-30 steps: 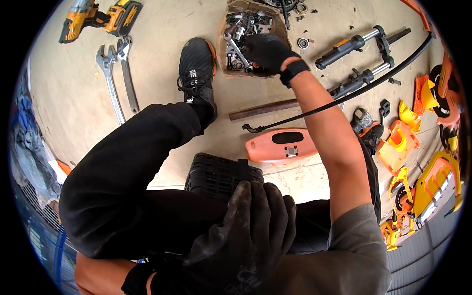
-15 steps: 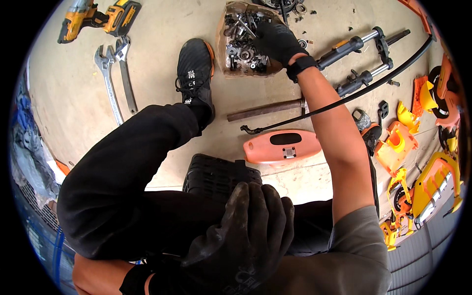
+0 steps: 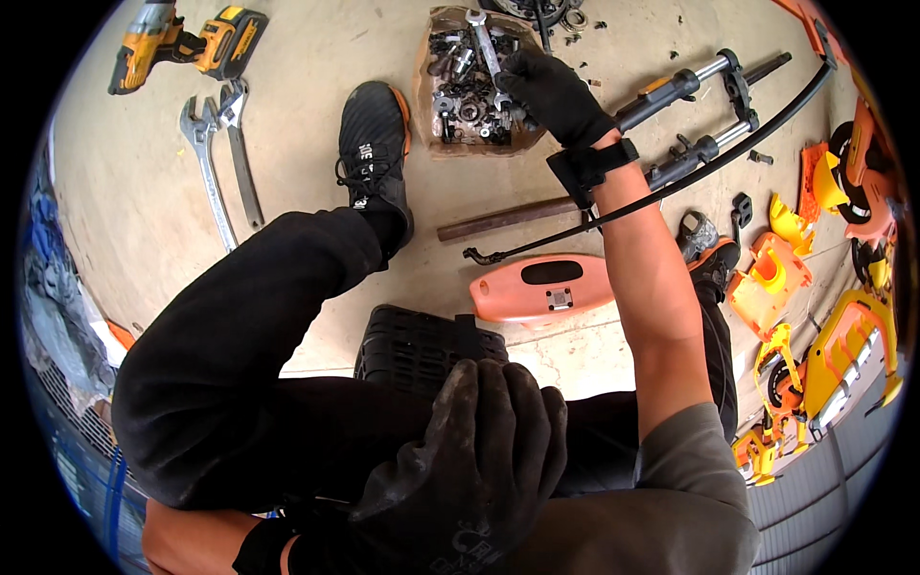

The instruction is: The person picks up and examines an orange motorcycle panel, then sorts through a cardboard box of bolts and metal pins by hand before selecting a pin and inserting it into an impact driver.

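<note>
The gloved fingers (image 3: pixel 525 77) are black, the wrench (image 3: pixel 487 53) silver, the box (image 3: pixel 470 149) brown, the power tool (image 3: pixel 187 48) yellow-and-black.

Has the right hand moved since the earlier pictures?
Yes, rightward: the right hand, over the cardboard box earlier, now lies across its right edge, holding a wrench.

Wrench (image 3: pixel 485 46): smooth, glossy metal; box (image 3: pixel 471 150): matt cardboard.
</note>
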`<action>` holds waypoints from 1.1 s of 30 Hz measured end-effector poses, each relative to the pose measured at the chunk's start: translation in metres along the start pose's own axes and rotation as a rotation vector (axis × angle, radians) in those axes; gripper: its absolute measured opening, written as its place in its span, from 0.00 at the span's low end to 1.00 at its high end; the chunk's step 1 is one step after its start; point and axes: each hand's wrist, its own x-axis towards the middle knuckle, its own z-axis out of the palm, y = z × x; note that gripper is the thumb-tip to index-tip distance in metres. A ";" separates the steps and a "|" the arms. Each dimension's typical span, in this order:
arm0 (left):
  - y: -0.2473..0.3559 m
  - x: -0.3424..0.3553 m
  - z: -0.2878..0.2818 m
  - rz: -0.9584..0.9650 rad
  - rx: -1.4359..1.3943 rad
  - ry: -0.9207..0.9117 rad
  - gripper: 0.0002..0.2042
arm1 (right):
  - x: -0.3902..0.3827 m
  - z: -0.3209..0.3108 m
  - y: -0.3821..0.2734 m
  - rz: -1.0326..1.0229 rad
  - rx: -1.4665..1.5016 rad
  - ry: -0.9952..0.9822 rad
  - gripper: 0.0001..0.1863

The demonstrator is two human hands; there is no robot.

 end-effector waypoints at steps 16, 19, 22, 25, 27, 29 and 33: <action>-0.003 0.000 -0.003 -0.004 -0.069 -0.039 0.13 | -0.044 0.020 -0.026 0.184 0.087 0.087 0.22; -0.006 0.002 -0.009 -0.013 -0.099 -0.065 0.12 | -0.056 0.034 -0.017 0.110 0.137 0.126 0.18; 0.001 0.000 0.000 -0.029 -0.051 -0.006 0.11 | -0.057 0.077 -0.013 -0.154 0.041 0.309 0.12; 0.003 0.003 -0.003 -0.029 -0.006 -0.054 0.12 | -0.056 0.097 -0.027 -0.177 -0.091 0.367 0.08; 0.004 0.003 -0.003 -0.025 0.024 -0.078 0.12 | -0.052 0.104 -0.036 -0.117 -0.081 0.438 0.08; 0.003 0.012 -0.010 0.026 0.020 -0.139 0.12 | -0.050 0.100 -0.037 -0.081 -0.098 0.562 0.08; 0.007 0.013 -0.031 0.007 0.052 -0.243 0.12 | -0.041 0.120 -0.062 -0.060 -0.011 0.611 0.09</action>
